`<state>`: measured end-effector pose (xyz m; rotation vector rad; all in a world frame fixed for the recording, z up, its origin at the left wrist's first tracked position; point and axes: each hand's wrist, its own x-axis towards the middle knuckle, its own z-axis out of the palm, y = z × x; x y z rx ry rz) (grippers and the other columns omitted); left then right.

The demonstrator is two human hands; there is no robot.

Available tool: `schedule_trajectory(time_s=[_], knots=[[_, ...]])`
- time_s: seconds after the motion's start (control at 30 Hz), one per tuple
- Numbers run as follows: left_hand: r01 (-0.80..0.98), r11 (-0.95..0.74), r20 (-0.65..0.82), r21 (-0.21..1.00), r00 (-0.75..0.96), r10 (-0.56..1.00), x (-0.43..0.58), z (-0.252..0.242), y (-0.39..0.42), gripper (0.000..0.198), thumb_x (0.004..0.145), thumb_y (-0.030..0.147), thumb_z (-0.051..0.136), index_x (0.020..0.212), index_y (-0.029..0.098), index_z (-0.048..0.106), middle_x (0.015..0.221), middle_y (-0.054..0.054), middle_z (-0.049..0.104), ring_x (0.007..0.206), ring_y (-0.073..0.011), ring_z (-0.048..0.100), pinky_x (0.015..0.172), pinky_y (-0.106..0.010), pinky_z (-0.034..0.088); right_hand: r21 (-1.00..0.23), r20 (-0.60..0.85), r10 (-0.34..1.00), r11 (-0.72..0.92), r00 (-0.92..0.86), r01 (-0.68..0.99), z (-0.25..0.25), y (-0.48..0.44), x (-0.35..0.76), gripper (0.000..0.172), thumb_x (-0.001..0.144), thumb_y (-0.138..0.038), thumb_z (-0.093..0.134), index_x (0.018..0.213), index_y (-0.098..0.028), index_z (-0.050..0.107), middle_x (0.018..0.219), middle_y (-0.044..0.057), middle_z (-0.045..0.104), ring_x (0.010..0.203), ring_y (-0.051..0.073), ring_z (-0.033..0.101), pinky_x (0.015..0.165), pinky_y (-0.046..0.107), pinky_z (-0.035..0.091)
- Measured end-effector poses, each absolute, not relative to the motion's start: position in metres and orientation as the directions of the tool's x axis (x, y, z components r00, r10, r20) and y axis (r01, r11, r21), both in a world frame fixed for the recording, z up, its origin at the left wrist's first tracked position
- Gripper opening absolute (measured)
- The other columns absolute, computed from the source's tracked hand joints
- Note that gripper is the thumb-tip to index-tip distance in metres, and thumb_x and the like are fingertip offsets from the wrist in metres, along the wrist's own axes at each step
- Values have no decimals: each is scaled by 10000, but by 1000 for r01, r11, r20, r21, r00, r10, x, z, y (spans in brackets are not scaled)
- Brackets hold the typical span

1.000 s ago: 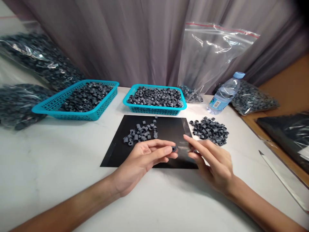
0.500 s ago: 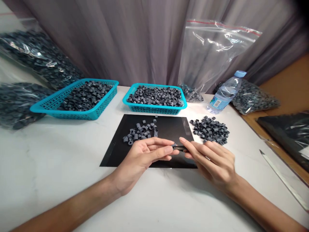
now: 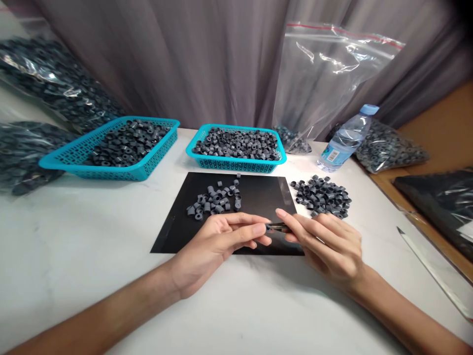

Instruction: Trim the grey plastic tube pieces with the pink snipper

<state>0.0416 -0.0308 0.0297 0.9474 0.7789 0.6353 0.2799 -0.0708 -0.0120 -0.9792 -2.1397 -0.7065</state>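
Observation:
My left hand (image 3: 225,241) is closed in a pinch around a small grey plastic ring (image 3: 268,226), mostly hidden by the thumb and fingers. My right hand (image 3: 328,241) grips a small dark metal tool (image 3: 279,227) that looks like snips; its handle is hidden in the fingers. The tool's tip meets the ring between the two hands. Both hands are above the front part of a black mat (image 3: 258,197). On the mat's left half lies a loose group of grey plastic rings (image 3: 214,199).
A heap of grey rings (image 3: 323,197) lies right of the mat. Behind stand two blue baskets (image 3: 236,164) (image 3: 107,172) full of rings. A water bottle (image 3: 347,138), a clear zip bag (image 3: 318,88), filled bags (image 3: 62,84) and a pale pointed strip (image 3: 432,271) surround the work area.
My hands keep nearly the same hold. The tool and ring have shifted very slightly, showing a bit more of the tool's tip. The whole view has tilted slightly.

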Motion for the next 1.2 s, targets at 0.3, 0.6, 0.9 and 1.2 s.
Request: schedule_trajectory(time_s=[0.3,0.6,0.9,1.2], knots=[[-100,466,-311,879,619,721,40,32,-31,148,837,291,795,943,188,811,795,-8,704,807,-118,580,862,-237,428,224,765,388,587,-513,778,-6,-70,278,613,990,-181,605,1565,-174,394,930,45,773,600,129,507,614,282,420],[-102,466,-313,879,614,725,40,31,-30,154,838,284,792,956,188,811,790,-2,663,794,-119,541,863,-244,413,244,755,390,579,-527,778,-5,-71,279,613,970,-179,646,1545,-165,431,930,41,769,604,125,523,619,291,411],[-83,466,-328,881,602,728,40,31,-31,174,802,302,812,931,185,812,821,-22,672,817,-147,545,882,-279,415,272,750,380,569,-541,776,-3,-71,279,632,960,-189,665,1546,-176,427,914,20,768,599,115,544,602,286,426],[-82,442,-309,893,604,735,41,33,-31,138,838,288,794,936,194,820,785,-7,683,805,-128,558,884,-262,419,263,767,361,577,-531,773,-2,-71,280,557,994,-178,600,1530,-144,450,869,48,762,589,127,518,605,287,405]])
